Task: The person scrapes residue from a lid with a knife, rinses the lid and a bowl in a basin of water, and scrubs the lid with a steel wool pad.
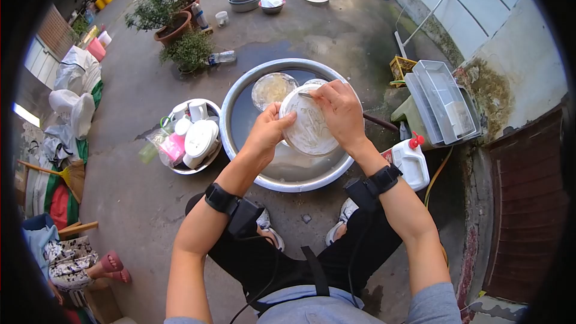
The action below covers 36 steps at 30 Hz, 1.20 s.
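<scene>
My left hand (pixel 266 133) clamps a streaky white disc (pixel 310 129) above the basin (pixel 294 187); my right hand (pixel 339 109) pinches a thin tool (pixel 305 95).

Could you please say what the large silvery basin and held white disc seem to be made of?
Large basin: probably metal, satiny; its silver-grey rim catches light.
White disc: likely plastic, pale and rigid-looking, though smears obscure its surface finish.

A disc (pixel 307 132) blocks the basin (pixel 226 114) centrally; open floor (pixel 360 42) lies beyond; a bowl (pixel 191 171) obstructs left, a jug (pixel 413 167) right.
</scene>
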Available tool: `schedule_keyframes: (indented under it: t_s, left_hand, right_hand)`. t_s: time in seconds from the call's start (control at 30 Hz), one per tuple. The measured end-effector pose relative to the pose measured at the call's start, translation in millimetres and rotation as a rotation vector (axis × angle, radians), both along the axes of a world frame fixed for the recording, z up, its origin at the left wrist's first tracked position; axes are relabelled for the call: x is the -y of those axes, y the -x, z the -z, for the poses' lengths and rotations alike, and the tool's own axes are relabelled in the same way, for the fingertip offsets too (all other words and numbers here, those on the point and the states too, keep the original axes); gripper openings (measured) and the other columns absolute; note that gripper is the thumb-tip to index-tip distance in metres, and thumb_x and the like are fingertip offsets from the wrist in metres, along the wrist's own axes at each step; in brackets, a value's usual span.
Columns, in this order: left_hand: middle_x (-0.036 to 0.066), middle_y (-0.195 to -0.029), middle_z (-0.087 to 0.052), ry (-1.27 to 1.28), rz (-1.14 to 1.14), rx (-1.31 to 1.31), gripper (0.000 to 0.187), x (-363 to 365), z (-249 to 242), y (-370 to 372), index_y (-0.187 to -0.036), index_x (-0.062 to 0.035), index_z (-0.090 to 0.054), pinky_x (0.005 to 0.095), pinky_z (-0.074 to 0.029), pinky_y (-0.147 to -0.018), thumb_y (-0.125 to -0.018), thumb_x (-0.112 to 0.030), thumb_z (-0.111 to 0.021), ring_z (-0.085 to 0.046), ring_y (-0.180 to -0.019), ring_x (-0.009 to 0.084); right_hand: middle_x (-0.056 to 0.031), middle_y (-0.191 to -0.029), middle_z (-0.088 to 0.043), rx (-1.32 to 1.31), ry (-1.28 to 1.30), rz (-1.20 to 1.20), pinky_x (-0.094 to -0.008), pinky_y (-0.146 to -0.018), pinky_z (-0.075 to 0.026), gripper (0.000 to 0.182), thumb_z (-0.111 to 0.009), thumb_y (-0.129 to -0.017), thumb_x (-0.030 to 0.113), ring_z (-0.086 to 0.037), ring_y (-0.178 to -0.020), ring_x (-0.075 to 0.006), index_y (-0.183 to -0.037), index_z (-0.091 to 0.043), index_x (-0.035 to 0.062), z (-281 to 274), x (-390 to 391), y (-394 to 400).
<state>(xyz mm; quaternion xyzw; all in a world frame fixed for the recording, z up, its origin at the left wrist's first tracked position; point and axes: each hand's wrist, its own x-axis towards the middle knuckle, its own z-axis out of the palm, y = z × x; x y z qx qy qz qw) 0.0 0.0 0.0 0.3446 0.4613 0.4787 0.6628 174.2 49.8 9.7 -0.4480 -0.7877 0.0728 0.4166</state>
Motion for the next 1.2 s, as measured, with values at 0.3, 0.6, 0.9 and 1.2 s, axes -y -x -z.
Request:
schedule_keyframes:
  t_s: [0.3,0.6,0.9,1.2]
  left_hand:
    - [0.004,-0.109,-0.062,-0.006,0.004,-0.009,0.030,1.9,-0.7,-0.4,-0.118,-0.0067,-0.050,0.0303,-0.047,-0.090,-0.093,-0.020,-0.062,-0.060,-0.098,0.0112]
    - [0.002,-0.106,-0.059,0.039,-0.045,0.128,0.028,-2.6,-17.1,0.3,-0.117,-0.0078,-0.050,0.0314,-0.049,-0.088,-0.091,-0.017,-0.056,-0.058,-0.096,0.0119]
    - [0.005,-0.111,-0.058,-0.018,-0.015,0.085,0.043,-2.2,-18.0,4.0,-0.122,-0.0052,-0.048,0.0310,-0.052,-0.086,-0.081,-0.004,-0.059,-0.061,-0.098,0.0146]
    - [0.004,-0.116,-0.060,0.003,-0.010,0.087,0.049,-1.5,-19.5,1.1,-0.132,-0.0076,-0.047,0.0307,-0.052,-0.087,-0.085,-0.011,-0.064,-0.061,-0.102,0.0139]
  right_hand:
    - [-0.0047,-0.085,-0.061,0.005,-0.057,0.051,-0.0381,-0.075,-0.048,0.005,-0.065,-0.081,0.011,-0.058,-0.085,-0.0267,-0.085,-0.066,0.0103,-1.5,-3.6,-8.2]
    - [-0.0051,-0.086,-0.061,-0.087,-0.077,-0.131,-0.0381,-0.078,-0.046,0.009,-0.066,-0.080,0.008,-0.057,-0.086,-0.0264,-0.089,-0.067,0.0101,-3.7,-3.2,-2.8]
    - [-0.0042,-0.087,-0.060,-0.082,-0.100,-0.062,-0.0379,-0.076,-0.045,0.011,-0.065,-0.080,0.006,-0.056,-0.084,-0.0255,-0.090,-0.067,0.0106,-7.4,-4.2,-6.0]
    - [-0.0047,-0.085,-0.060,-0.110,-0.055,-0.095,-0.0376,-0.074,-0.046,0.008,-0.066,-0.080,0.006,-0.056,-0.082,-0.0262,-0.087,-0.066,0.0100,-14.7,-0.6,-11.0]
